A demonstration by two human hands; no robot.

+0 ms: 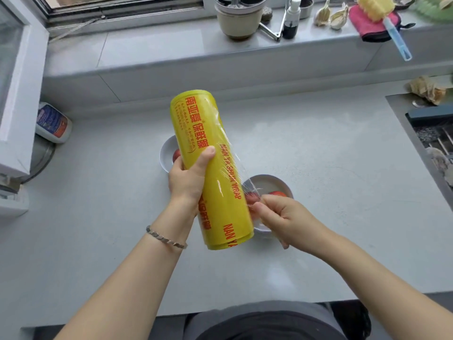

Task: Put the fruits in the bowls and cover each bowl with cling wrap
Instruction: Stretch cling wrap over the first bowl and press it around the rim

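My left hand point(188, 179) grips a big yellow roll of cling wrap point(210, 165) with red lettering, held tilted above the grey counter. My right hand point(277, 213) pinches the loose edge of clear film point(245, 192) coming off the roll's right side. Under that hand sits a white bowl point(269, 182) with red fruit point(278, 193) in it. A second white bowl point(166, 150) holding a red fruit point(176, 155) stands behind the roll, mostly hidden by it.
A white bottle point(52, 122) lies at the counter's left back. The sink point(431, 133) is at the right edge. On the windowsill stand a pot point(239, 18), a dark bottle point(291, 19), garlic point(331, 14) and a pink cloth point(375, 23).
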